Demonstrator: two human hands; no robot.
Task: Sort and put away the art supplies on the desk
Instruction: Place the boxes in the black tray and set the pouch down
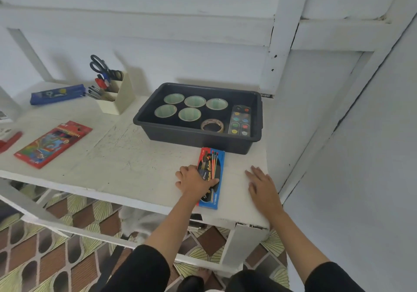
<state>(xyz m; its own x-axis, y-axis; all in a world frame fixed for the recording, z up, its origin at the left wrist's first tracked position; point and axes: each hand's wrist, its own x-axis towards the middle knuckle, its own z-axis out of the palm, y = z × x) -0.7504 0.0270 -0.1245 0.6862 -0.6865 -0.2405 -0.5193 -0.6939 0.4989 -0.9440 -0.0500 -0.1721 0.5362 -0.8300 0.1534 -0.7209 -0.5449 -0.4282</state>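
Left grip [194, 180] seemingly clasps the flat blue cardboard paint box [212, 161], whose long axis points at the dark plastic tray [196, 134] just beyond; right grip [261, 183] lies released.

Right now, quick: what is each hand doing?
Left hand: grips the paint box.
Right hand: open, flat on the desk.

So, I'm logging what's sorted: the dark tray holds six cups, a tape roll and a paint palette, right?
Not six: the head view shows five cups in the dark tray, along with the tape roll and paint palette.
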